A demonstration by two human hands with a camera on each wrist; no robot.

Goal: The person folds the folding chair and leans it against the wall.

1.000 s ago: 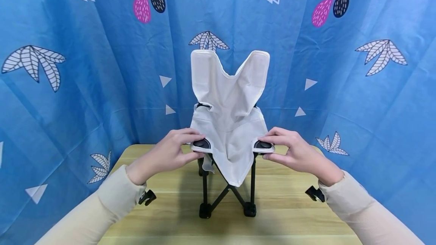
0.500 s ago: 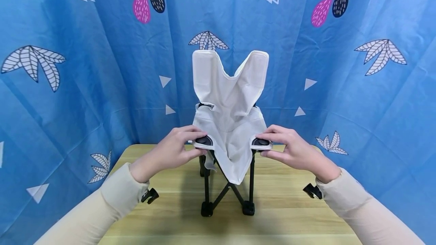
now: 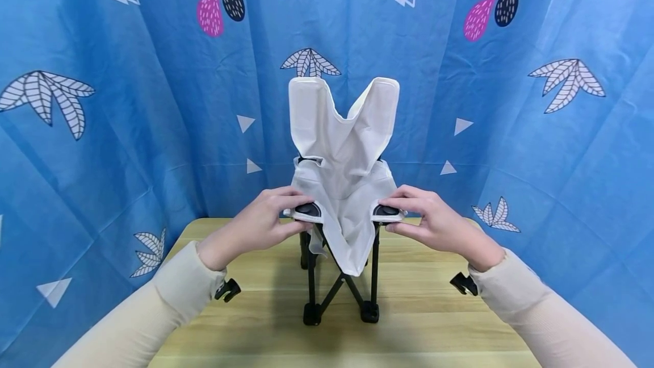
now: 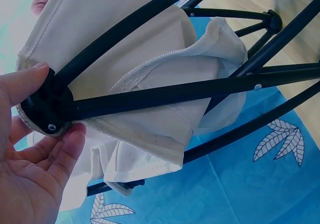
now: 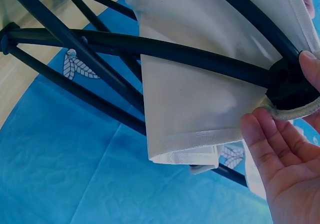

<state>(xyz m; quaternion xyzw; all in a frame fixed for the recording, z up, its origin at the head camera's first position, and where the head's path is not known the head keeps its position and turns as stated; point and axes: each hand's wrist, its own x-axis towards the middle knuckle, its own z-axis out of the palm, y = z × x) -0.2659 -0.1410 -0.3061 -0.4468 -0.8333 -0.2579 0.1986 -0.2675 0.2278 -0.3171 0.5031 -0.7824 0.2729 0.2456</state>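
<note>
Left hand [image 3: 265, 220] and right hand [image 3: 434, 219] pinched chair's [image 3: 347, 246] front corners [image 3: 309, 209] | even pressure seemed wise | rear feet [image 3: 305, 263] perhaps grounded, mostly hidden

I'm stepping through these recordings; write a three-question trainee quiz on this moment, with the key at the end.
1. What is the left hand pinching?
2. True or false: the white fabric chair stands upright on the light wood-grain table.
3. What is the main colour of the leaf-printed curtain behind the chair? A) red B) blue C) yellow

Key:
1. The rounded black corner piece with a white edge, at the front of the chair, on the left hand's side.
2. True.
3. B.
</note>
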